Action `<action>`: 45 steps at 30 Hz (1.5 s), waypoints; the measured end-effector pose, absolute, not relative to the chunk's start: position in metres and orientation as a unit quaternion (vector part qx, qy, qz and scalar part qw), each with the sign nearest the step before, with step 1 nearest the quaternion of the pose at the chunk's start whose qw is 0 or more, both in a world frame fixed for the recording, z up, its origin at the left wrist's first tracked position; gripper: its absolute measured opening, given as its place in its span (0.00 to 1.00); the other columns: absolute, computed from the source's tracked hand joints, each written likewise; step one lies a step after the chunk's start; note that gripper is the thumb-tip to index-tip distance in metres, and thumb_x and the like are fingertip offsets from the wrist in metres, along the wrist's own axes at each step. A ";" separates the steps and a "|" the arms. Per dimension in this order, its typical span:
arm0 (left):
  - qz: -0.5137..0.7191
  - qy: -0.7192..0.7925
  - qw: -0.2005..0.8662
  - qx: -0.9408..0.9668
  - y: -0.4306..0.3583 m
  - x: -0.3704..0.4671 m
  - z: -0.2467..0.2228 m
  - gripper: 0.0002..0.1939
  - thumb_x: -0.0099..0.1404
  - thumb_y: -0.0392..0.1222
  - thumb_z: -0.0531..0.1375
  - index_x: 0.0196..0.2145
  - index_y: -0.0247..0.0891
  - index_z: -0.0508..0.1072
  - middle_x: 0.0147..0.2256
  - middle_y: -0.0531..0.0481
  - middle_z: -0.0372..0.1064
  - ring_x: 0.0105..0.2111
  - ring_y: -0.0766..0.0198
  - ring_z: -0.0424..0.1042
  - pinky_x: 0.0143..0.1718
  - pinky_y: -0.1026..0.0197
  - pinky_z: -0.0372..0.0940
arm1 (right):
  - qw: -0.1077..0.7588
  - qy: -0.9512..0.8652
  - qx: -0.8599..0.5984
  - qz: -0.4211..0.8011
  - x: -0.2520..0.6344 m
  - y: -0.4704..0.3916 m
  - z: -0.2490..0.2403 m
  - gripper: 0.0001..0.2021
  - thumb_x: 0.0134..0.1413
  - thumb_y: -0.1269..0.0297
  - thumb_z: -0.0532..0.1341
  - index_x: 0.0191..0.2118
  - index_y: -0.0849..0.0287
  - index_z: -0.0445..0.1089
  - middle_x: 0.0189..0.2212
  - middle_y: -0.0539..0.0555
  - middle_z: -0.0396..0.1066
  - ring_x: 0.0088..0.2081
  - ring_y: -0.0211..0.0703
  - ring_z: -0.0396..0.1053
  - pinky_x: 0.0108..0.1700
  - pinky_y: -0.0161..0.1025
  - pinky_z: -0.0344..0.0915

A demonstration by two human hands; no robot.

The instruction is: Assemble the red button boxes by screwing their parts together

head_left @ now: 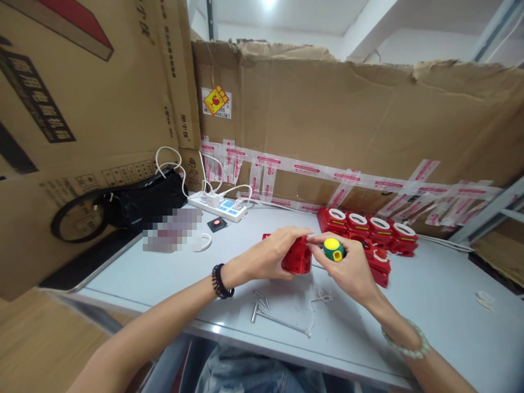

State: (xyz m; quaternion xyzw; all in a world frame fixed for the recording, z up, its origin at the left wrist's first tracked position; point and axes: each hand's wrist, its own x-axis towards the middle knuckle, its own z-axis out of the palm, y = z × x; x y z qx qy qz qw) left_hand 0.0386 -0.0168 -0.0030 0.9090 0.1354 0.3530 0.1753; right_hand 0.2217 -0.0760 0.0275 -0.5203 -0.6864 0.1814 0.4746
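My left hand [272,254] is closed around a red plastic housing [300,257], whose hollow side faces me. In my right hand [350,270] is a screwdriver with a green and yellow handle [333,249]. Its shaft points left to the upper right edge of the housing, and my fingers hide the tip. Below my hands lies a T-shaped metal rod [280,322] with a white string [313,308] by its end. A few small metal pins or screws [262,299] rest beside it.
Several red housings with white rings [380,225] stand in a row at the back right, with more red parts [380,267] in front. A white power strip [219,206] with cables, a black bag [151,199] and a small black square [216,224] are at the left. Cardboard [295,109] walls the back.
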 end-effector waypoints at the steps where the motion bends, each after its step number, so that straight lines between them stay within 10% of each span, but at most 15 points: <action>1: 0.352 0.137 0.175 0.909 -0.017 0.038 -0.003 0.46 0.45 0.30 0.65 0.59 0.45 0.48 0.55 0.41 0.57 0.53 0.50 0.60 0.54 0.49 0.58 | 0.480 -0.681 -0.523 0.180 0.222 -0.076 0.028 0.08 0.46 0.65 0.62 0.34 0.60 0.75 0.32 0.55 0.76 0.35 0.46 0.73 0.38 0.40 0.70; 45: 0.354 0.120 0.071 0.925 -0.020 0.043 -0.007 0.27 0.56 0.38 0.64 0.50 0.38 0.56 0.51 0.39 0.64 0.52 0.55 0.64 0.52 0.52 0.59 | 0.447 -0.667 -0.573 0.165 0.224 -0.083 0.030 0.09 0.44 0.61 0.63 0.28 0.62 0.75 0.25 0.53 0.75 0.27 0.42 0.71 0.30 0.35 0.68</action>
